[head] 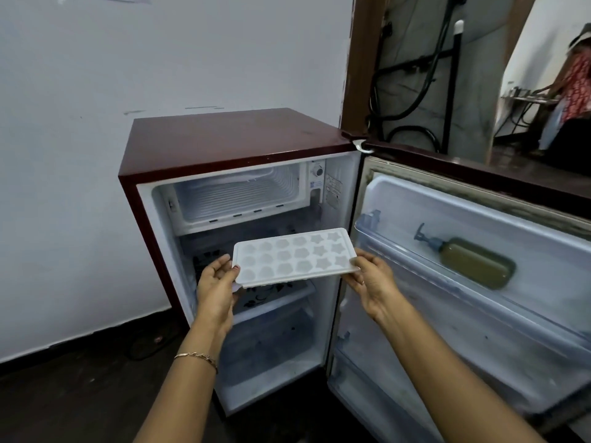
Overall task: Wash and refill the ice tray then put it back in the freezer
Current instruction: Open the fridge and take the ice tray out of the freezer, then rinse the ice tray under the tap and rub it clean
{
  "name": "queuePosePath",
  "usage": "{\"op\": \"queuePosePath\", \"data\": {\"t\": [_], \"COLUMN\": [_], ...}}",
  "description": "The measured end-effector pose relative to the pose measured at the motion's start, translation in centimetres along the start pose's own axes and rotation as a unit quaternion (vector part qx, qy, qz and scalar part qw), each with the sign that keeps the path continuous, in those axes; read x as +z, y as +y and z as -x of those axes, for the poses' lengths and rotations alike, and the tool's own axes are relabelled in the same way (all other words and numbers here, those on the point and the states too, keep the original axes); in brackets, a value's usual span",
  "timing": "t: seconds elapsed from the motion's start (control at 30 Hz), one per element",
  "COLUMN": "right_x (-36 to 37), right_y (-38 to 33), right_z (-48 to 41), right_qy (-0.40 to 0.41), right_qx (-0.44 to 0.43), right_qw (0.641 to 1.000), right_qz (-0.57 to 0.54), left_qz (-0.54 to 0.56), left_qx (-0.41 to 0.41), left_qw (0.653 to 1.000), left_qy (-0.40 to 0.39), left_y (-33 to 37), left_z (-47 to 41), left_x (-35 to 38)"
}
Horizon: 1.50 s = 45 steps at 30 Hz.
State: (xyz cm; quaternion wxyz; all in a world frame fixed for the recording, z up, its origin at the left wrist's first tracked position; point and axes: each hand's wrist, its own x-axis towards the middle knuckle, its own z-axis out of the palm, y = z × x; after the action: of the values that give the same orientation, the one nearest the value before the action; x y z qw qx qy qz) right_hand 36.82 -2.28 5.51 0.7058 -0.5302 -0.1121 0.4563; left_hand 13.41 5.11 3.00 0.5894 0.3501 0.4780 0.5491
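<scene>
A white ice tray (294, 257) with flower- and star-shaped cells is held level in front of the open small fridge (224, 135). My left hand (217, 282) grips its near-left corner and my right hand (371, 279) grips its right end. The tray hovers just below the open freezer compartment (236, 193) at the fridge's top, which looks bare inside. Whether the cells hold water I cannot tell.
The fridge door (479, 251) stands swung open to the right, with a greenish pump bottle (473, 263) lying in its upper shelf. A patterned shelf (271, 295) sits under the tray. A white wall is at left; another person stands far right in a doorway.
</scene>
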Motion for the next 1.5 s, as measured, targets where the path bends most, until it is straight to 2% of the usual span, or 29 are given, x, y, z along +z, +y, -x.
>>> {"op": "queuePosePath", "data": {"t": [0.43, 0.87, 1.0, 1.17, 1.5], "right_x": [-12.4, -25.5, -28.7, -32.1, -35.4], "right_y": [0.2, -0.5, -0.4, -0.4, 0.9], "right_z": [12.8, 20.5, 22.2, 24.5, 31.2], "right_qy": [0.07, 0.22, 0.28, 0.385, 0.532], "right_qx": [-0.018, -0.093, -0.121, -0.157, -0.244], "right_qw": [0.994, 0.961, 0.94, 0.89, 0.766], "right_qz": [-0.087, -0.141, -0.152, -0.186, -0.265], "left_qz": [0.01, -0.002, -0.024, -0.067, -0.133], "left_qx": [-0.058, -0.159, -0.206, -0.268, -0.314], "left_qw": [0.991, 0.946, 0.912, 0.853, 0.694], "left_qy": [-0.121, -0.284, -0.353, -0.442, -0.635], "left_y": [-5.0, -10.8, -12.9, -15.5, -18.6], "left_z": [11.4, 18.5, 20.1, 22.7, 29.5], "left_x": [0.6, 9.8, 13.7, 18.9, 27.7]}}
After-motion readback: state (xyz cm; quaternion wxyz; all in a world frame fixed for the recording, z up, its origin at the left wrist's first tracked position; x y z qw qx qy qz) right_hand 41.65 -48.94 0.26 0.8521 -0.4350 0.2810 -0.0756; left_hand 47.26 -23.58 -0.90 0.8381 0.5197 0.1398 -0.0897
